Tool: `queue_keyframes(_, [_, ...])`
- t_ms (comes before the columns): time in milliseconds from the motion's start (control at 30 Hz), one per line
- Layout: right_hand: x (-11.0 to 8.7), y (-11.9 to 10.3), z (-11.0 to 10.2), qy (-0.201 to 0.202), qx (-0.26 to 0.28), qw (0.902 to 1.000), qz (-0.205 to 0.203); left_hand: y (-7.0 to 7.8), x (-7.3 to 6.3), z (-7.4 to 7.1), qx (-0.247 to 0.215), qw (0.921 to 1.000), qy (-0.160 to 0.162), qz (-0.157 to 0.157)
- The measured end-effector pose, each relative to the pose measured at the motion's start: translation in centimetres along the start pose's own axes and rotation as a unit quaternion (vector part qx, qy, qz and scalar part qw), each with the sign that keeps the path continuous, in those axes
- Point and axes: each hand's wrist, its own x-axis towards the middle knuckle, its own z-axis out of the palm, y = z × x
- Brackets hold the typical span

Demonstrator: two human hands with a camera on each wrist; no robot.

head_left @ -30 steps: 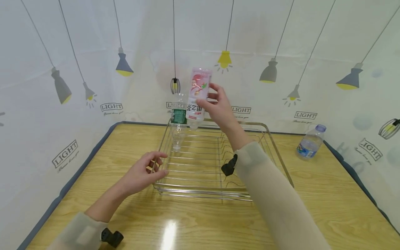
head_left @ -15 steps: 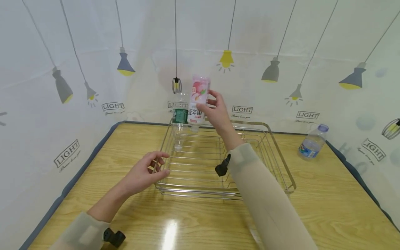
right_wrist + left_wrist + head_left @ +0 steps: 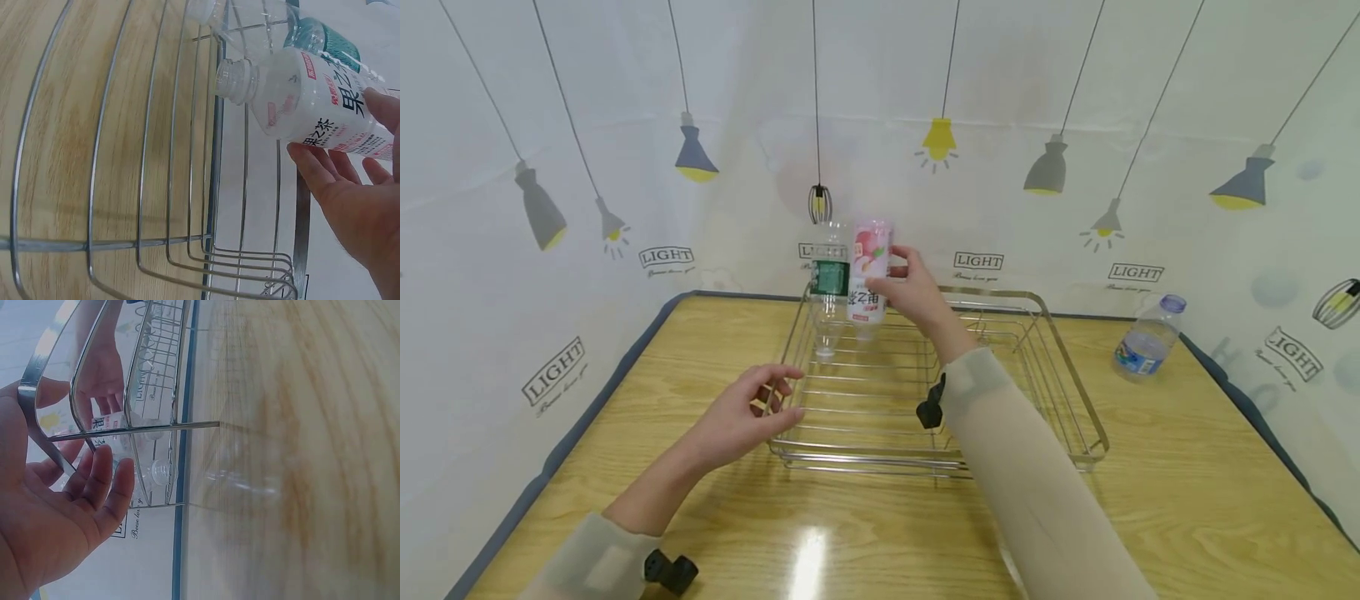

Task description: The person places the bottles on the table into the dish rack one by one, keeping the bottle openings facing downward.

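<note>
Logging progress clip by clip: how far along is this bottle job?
Looks done: the green-labelled bottle is neck-down in the wire rack. In hand: the right hand has the pink-labelled bottle in its grip, neck-down beside it; whether it touches the rack is unclear. Probably left: the blue-topped bottle, upright on the table to the rack's right.

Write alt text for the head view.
Right hand holds a pink-labelled bottle neck-down at the back of a wire rack, beside an inverted green-labelled bottle. Left hand is at the rack's left side; a third bottle stands right of the rack.
</note>
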Motion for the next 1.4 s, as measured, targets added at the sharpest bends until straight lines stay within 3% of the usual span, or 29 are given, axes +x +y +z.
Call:
queue_keyframes(233, [0.1,0.5,0.1,-0.021,-0.023,0.9993,0.018,0.0,0.1,-0.1,0.001,1.0,0.001,0.001])
queue_keyframes(700, [-0.1,1.3,0.1,-0.063,-0.018,0.997,0.042,0.1,0.1,-0.2,0.0,1.0,-0.005,-0.006])
queue_keyframes(967, [-0.3,1.4,-0.2,-0.062,-0.053,0.9959,0.038,0.0,0.1,-0.1,0.0,1.0,-0.004,-0.008])
queue_keyframes(1400, [-0.3,1.6,-0.4,-0.073,-0.046,0.9956,0.037,0.1,-0.1,-0.1,-0.006,0.9999,-0.006,-0.007])
